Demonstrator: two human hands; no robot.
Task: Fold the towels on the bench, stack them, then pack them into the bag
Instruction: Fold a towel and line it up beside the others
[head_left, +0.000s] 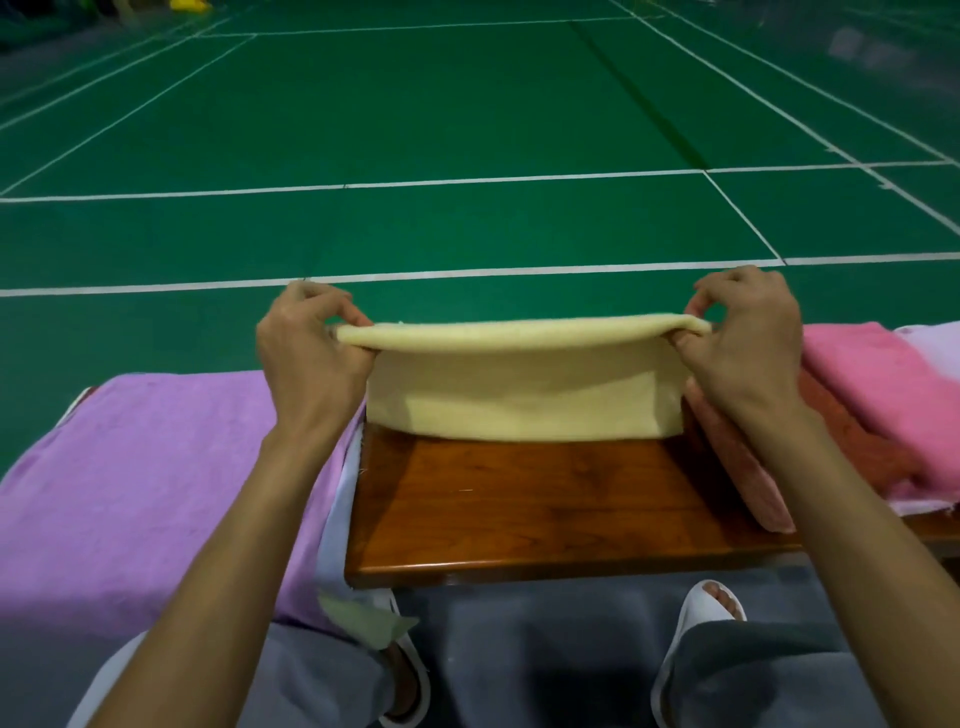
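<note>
Both left hand (311, 358) and right hand (748, 343) pinch yellow towel (519, 387) corners.

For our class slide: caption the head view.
Left hand and right hand pinch corners of a yellow towel over the wooden bench.

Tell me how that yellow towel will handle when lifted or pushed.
Likely floppy: the yellow towel hangs in a limp fold between the left hand and right hand, which pinch its top corners. Probably light, since fingertip pinches carry it. Pushed on the bench, it would probably bunch rather than slide.
</note>
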